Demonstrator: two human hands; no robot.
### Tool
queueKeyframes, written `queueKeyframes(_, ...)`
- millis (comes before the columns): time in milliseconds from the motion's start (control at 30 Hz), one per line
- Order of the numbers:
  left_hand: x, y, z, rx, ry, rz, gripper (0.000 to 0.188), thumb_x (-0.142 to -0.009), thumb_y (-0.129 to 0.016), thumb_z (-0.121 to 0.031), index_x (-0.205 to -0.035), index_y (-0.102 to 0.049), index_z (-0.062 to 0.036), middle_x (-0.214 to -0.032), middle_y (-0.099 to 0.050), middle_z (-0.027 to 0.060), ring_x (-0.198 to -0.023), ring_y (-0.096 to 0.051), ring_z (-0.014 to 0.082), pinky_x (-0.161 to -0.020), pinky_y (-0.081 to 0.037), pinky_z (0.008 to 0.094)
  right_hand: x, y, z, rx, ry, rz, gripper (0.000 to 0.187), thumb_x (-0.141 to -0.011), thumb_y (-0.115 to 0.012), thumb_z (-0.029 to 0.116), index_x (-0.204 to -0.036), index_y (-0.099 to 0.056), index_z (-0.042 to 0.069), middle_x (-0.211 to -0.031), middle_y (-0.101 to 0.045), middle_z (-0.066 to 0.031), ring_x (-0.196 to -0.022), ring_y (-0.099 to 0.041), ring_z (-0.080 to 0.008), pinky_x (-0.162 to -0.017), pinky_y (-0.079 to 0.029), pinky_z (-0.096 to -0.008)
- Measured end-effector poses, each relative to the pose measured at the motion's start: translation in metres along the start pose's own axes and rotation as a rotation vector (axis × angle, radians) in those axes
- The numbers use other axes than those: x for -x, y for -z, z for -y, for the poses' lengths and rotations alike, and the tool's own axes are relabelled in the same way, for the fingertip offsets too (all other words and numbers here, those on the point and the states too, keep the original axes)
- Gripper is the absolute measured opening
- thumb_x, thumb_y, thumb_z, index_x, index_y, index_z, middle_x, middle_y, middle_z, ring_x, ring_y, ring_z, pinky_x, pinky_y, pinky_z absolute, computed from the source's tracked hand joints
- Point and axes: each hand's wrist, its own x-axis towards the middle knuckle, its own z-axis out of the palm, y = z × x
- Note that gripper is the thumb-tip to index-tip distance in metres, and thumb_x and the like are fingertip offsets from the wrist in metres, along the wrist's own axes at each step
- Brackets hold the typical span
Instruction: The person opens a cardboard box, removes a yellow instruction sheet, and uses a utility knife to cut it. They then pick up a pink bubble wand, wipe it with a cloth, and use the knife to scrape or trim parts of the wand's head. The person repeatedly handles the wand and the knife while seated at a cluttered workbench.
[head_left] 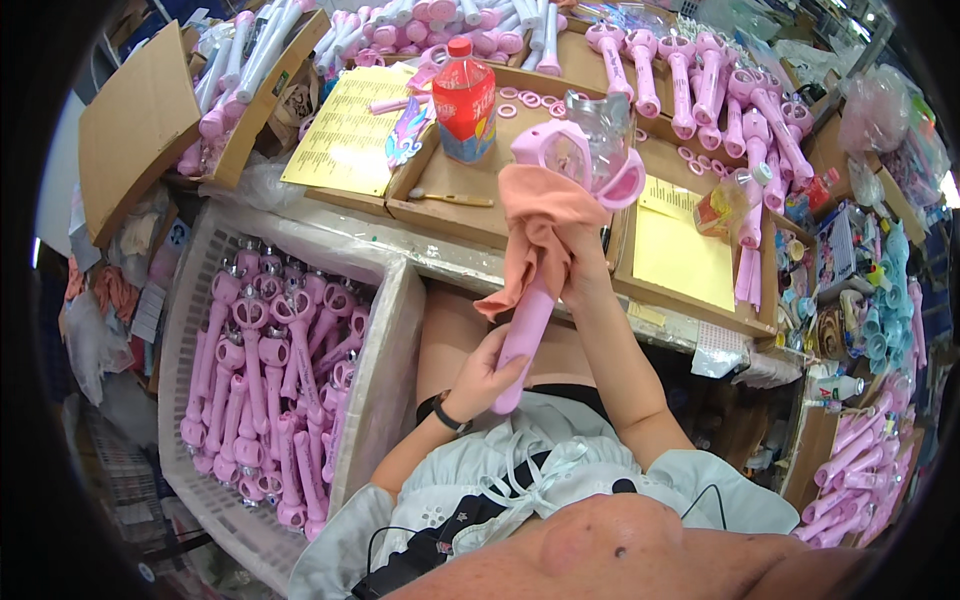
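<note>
A pink toy wand (532,325) is held at a slant over my lap, its ringed head up and away from me. My left hand (482,375) is wrapped round the lower end of the handle. Higher up, my right hand (585,260) grips an orange cloth (538,220) bunched round the wand below its head; some of those fingers are hidden by the cloth. A clear plastic piece (603,135) shows at the wand's head; I cannot tell whether it is attached.
A white crate (385,330) full of pink wands stands at my left. On the bench are a red-labelled bottle (466,105), yellow sheets (350,130), a toothbrush (452,198) and pink rings (530,98). More wands (710,75) lie at the back, and another pile (850,470) at lower right.
</note>
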Motion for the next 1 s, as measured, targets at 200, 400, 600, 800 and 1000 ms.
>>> queueKeyframes(200,0.006,-0.006,0.008,0.350,-0.140,0.013,0.054,-0.092,-0.048,-0.042,-0.122,-0.042,0.0036,-0.093,-0.060,0.0135,-0.075,-0.062,0.0189,-0.068,-0.051,0.0300,-0.004,-0.021,0.009,-0.210,0.171,-0.054,0.018,-0.083,-0.058,0.009,-0.098,-0.061,-0.001,-0.086,-0.062,-0.0090,-0.074,-0.059,-0.0120,-0.055,-0.047,-0.0234)
queueKeyframes(400,0.004,-0.005,-0.009,-0.523,-0.497,-0.455,0.037,-0.088,-0.058,-0.015,-0.118,-0.054,0.0052,-0.093,-0.064,0.0123,-0.073,-0.062,0.0162,-0.067,-0.050,0.0271,-0.015,-0.032,0.012,0.098,0.262,-0.236,0.019,-0.079,-0.057,0.004,-0.097,-0.062,0.000,-0.088,-0.063,-0.0061,-0.076,-0.060,-0.0120,-0.060,-0.048,-0.0246)
queueKeyframes(600,-0.012,-0.003,-0.014,-0.286,-0.749,-0.532,0.043,-0.093,-0.050,-0.031,-0.117,-0.051,0.0042,-0.113,-0.055,0.0168,-0.103,-0.055,0.0234,-0.091,-0.042,0.0356,-0.020,-0.037,0.011,0.066,0.313,-0.248,0.017,-0.081,-0.055,0.006,-0.095,-0.062,0.000,-0.088,-0.062,-0.0042,-0.078,-0.058,-0.0087,-0.066,-0.047,-0.0238)
queueKeyframes(800,-0.015,-0.008,0.004,-0.006,-0.800,-0.702,0.063,-0.096,-0.029,-0.049,-0.129,-0.031,0.0035,-0.133,-0.036,0.0193,-0.123,-0.038,0.0267,-0.107,-0.025,0.0398,0.039,-0.056,-0.050,0.290,0.291,-0.281,0.023,-0.074,-0.066,0.008,-0.094,-0.061,0.000,-0.092,-0.062,-0.0033,-0.081,-0.057,-0.0096,-0.072,-0.047,-0.0249)
queueKeyframes(1000,-0.016,-0.009,-0.022,-0.031,-0.724,-0.468,0.089,-0.083,-0.046,-0.064,-0.137,-0.022,0.0025,-0.140,-0.030,0.0184,-0.126,-0.035,0.0265,-0.104,-0.028,0.0389,0.078,-0.048,-0.058,0.516,-0.092,-0.123,0.043,-0.066,-0.075,0.010,-0.104,-0.055,0.002,-0.093,-0.061,-0.0016,-0.084,-0.057,-0.0103,-0.076,-0.047,-0.0249)
